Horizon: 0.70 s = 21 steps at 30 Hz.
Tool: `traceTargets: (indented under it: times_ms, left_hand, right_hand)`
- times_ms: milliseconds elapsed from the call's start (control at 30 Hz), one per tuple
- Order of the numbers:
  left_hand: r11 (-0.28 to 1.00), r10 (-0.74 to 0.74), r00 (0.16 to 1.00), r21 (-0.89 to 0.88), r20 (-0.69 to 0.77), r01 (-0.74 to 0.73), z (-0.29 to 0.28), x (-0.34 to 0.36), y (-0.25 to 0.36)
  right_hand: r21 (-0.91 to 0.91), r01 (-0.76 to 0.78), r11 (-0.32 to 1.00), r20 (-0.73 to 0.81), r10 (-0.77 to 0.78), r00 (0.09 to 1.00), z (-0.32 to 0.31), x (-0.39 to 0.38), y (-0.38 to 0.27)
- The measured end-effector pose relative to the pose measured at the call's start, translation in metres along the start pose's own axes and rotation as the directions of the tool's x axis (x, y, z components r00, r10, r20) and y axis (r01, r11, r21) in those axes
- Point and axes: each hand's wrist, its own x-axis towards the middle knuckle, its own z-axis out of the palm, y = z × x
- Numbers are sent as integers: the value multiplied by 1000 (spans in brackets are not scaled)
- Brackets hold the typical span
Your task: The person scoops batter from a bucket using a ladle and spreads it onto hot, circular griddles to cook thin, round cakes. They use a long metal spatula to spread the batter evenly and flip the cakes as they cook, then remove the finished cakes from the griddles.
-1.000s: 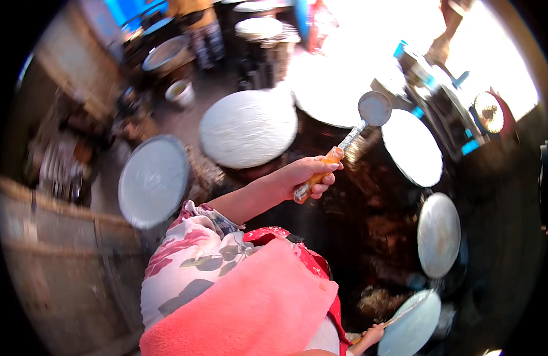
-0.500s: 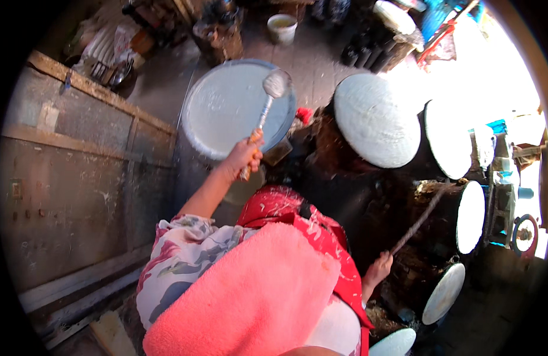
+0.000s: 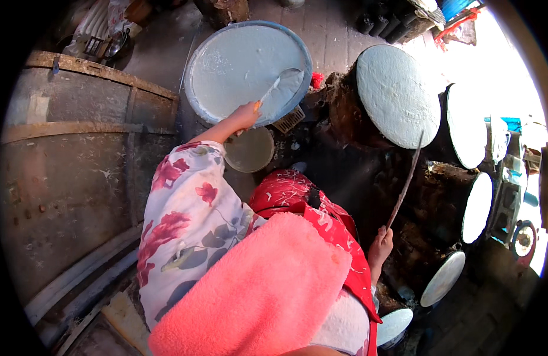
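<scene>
My left hand (image 3: 244,117) grips the orange handle of a ladle, whose white-coated bowl (image 3: 286,82) dips into white batter in a large round blue-rimmed basin (image 3: 308,56). At lower right, my right hand (image 3: 382,240) is closed round a long thin stick (image 3: 407,181), which points up toward a round griddle (image 3: 396,95) with a white layer on it, atop a dark rusty drum (image 3: 342,110). More round plates (image 3: 467,127) with pale tops stand on drums down the right. A dull round container (image 3: 248,151) sits below the basin.
A worn panel with wooden battens (image 3: 66,178) bounds the left. A small crate (image 3: 289,121) and a red item (image 3: 316,80) lie by the basin. Grey blocks (image 3: 502,202) and a wheel-like object (image 3: 523,240) stand at the bright right edge. Utensils (image 3: 113,44) are at upper left.
My view has swung left and down to the basin. The ladle has gone from raised in the air down into the batter. The stick now reaches up near the middle griddle.
</scene>
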Motion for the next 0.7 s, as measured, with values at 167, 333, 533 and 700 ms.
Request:
traceTargets:
  times_ms: [167,333,533,700]
  left_hand:
    - [389,-30,870,-796,492,463,28,-45,3]
    - [-197,322,882,-887,343,417,73,-66,35]
    - [-481,383,896,-779,226,402,78,-73,68]
    - [-500,391,897,-770,207,396,47,-104,98]
  right_hand:
    - [45,130,990,253,-137,958,37,38,-41]
    - [368,-371,852,766,-52,641,143,93,-124]
    - [255,-723,642,952,-36,303,250,101,-139]
    - [205,-829,520,977,-158,142,228,81,-163]
